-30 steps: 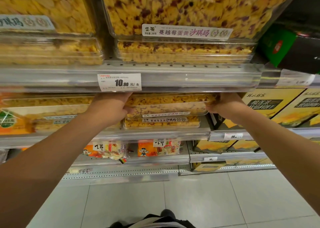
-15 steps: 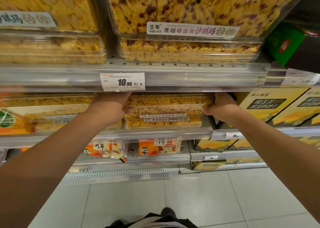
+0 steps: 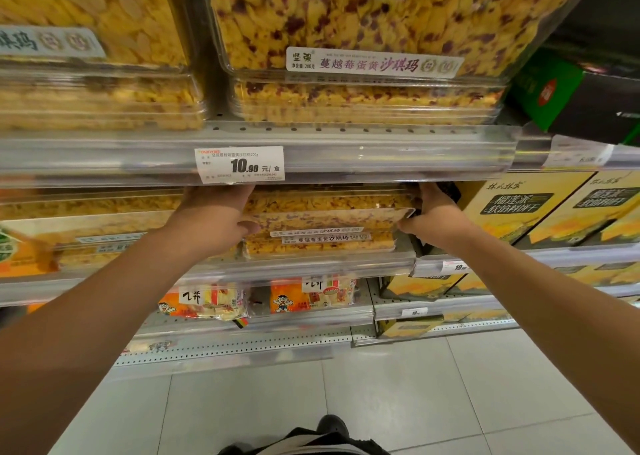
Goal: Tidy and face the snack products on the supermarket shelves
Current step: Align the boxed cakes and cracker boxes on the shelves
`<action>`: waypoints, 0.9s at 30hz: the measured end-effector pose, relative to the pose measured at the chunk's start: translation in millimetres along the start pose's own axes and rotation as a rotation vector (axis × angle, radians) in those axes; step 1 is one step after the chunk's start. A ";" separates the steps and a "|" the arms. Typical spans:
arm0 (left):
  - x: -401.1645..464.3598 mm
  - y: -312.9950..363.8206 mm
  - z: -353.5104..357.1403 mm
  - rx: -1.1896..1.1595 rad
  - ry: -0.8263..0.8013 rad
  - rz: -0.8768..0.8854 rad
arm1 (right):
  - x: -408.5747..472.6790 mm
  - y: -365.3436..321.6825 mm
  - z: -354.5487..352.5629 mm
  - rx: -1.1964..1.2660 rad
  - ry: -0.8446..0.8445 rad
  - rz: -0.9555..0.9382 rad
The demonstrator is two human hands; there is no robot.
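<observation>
A clear plastic box of yellow and red-speckled snack lies tilted on top of a stack of the same boxes on the middle shelf. My left hand grips its left end, thumb on the front edge. My right hand grips its right end, fingers reaching back under the shelf above. The fingertips of both hands are hidden by that upper shelf's rail.
Larger clear snack boxes stand on the upper shelf above a 10.90 price tag. Yellow cartons sit to the right, more clear boxes to the left. Orange snack bags lie on a lower shelf. Grey tiled floor is below.
The top box has tipped with its front edge lowered and slid slightly forward between my hands. My right hand has shifted a little inward along its end.
</observation>
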State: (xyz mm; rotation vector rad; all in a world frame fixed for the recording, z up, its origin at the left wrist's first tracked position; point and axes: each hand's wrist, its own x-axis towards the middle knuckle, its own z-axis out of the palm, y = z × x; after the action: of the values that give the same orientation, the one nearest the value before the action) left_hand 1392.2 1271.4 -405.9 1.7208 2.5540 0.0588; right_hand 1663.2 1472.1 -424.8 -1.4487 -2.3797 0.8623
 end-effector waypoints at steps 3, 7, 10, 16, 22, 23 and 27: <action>-0.5 1.2 0.3 -0.010 -0.004 0.008 | -4.4 1.6 -0.8 0.069 -0.014 -0.018; -6.5 10.3 -1.0 -0.067 0.006 0.032 | -11.9 2.0 -2.7 0.153 -0.019 -0.040; -18.2 29.2 -1.1 -0.076 0.042 0.119 | -22.2 -1.2 -4.7 0.262 -0.018 -0.043; -34.9 77.5 -4.3 -0.162 0.160 0.254 | -76.6 0.5 -22.2 0.327 0.060 0.038; -33.2 139.6 -18.2 -0.261 0.145 0.615 | -144.1 25.7 -60.9 0.333 0.166 0.129; -33.1 149.9 -20.4 -0.279 0.148 0.645 | -151.9 31.4 -68.0 0.348 0.179 0.129; -33.4 185.1 -29.1 -0.359 0.184 0.672 | -165.7 56.6 -98.5 0.414 0.240 0.106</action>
State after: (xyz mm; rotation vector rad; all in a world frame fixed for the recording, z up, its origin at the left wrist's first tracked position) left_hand 1573.7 1310.0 -363.6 2.3830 1.7797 0.6802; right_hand 1832.1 1383.8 -361.2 -1.4225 -1.8321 1.0627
